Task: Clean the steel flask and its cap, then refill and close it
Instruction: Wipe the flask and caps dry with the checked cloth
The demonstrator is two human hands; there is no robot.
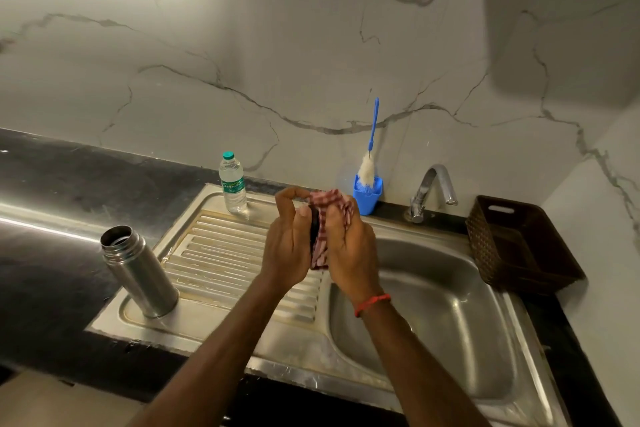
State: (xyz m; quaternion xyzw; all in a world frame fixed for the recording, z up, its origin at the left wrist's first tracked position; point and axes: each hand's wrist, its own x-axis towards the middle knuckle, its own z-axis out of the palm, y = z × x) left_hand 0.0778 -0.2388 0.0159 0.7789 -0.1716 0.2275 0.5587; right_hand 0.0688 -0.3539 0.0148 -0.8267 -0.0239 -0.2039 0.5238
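The steel flask point(140, 270) stands open and uncapped on the left end of the sink's ribbed drainboard point(221, 263). Above the drainboard's right edge, my left hand point(287, 243) grips the dark cap point(314, 225), of which only a sliver shows between my hands. My right hand point(349, 243) holds a red-and-white checked cloth point(327, 204) wrapped against the cap. A clear plastic water bottle point(232, 184) with a green lid stands at the drainboard's back edge.
The steel sink basin point(450, 315) lies below and right of my hands. A tap point(431, 191) stands behind it. A blue holder point(367, 196) with a bottle brush point(370, 149) sits by the wall. A brown woven basket point(519, 243) is at the right. Dark countertop point(52, 191) extends left.
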